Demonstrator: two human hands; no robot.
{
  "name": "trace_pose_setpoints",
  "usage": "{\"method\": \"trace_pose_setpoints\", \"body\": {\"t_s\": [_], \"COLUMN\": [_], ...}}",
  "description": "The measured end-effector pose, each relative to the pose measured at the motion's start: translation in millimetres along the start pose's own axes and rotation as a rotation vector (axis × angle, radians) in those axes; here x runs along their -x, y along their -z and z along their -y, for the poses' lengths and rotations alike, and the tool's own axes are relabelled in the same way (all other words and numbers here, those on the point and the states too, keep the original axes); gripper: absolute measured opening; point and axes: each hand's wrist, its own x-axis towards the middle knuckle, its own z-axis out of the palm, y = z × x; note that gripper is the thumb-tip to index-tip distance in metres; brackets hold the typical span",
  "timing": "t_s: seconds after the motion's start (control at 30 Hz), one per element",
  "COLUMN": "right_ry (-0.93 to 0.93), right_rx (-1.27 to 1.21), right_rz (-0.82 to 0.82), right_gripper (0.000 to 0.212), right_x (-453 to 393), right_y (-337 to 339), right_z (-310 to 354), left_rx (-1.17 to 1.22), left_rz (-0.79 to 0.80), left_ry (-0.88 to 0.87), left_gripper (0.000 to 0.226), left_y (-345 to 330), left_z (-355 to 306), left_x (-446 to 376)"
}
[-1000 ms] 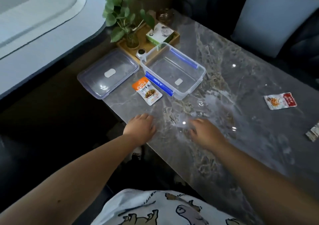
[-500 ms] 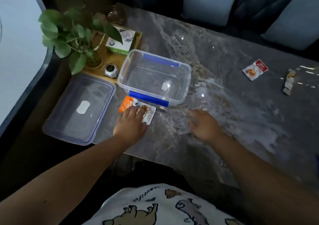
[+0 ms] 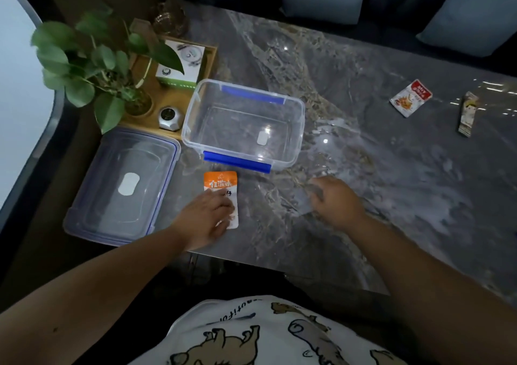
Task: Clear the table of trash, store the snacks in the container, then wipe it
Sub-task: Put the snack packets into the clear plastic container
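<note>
Left hand [image 3: 208, 216] lies flat-fingered on orange snack packet [image 3: 222, 194]; right hand [image 3: 334, 202] holds nothing. Packet likely light, crinkly, slippery: pinch an edge.

We note a polished, glossy marble-look table [image 3: 363, 169], a clear smooth plastic container [image 3: 243, 124] with blue plastic clips, and its translucent plastic lid [image 3: 123, 185]. The orange snack packet [image 3: 221, 185] looks like glossy film. The tray [image 3: 156, 96] appears matt wood.
</note>
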Motion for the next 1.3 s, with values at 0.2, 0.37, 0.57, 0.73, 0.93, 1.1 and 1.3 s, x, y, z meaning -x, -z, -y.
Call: {"method": "trace_pose_setpoints", "body": {"t_s": [0.2, 0.37, 0.57, 0.73, 0.93, 1.1, 1.3], "right_ry": [-0.033, -0.064, -0.201, -0.311, -0.289, -0.305, -0.317], "right_rx": [-0.073, -0.169, -0.288, -0.332, -0.254, -0.225, -0.225], "right_rz": [-0.01, -0.069, -0.124, -0.066, 0.004, -0.003, 0.007], "right_gripper": [0.043, 0.035, 0.047, 0.067, 0.053, 0.049, 0.048], "right_x": [-10.2, -26.0, -66.9, -93.8, -101.2, -98.8, -95.6], "right_y": [6.2, 16.9, 34.6, 37.3, 32.0, 30.4, 31.0], "right_z": [0.8, 7.3, 39.3, 56.0, 60.0, 58.7, 56.2], "left_rx": [0.057, -0.059, -0.102, 0.024, 0.418, 0.526, 0.798], "left_rz": [-0.173, -0.18, -0.014, 0.04, -0.032, -0.052, -0.035], "left_ry": [0.071, 0.606, 0.916, 0.946, 1.126, 1.108, 1.045], "left_gripper": [0.034, 0.054, 0.078, 0.078, 0.051, 0.029, 0.024], "left_y": [0.7, 11.3, 22.0, 28.3, 24.0, 28.4, 64.4], "left_z": [8.4, -1.5, -7.2, -11.4, -6.8, -5.5, -15.0], "left_x": [6.7, 3.9, -11.9, -26.3, -29.8, -25.1, -2.4]}}
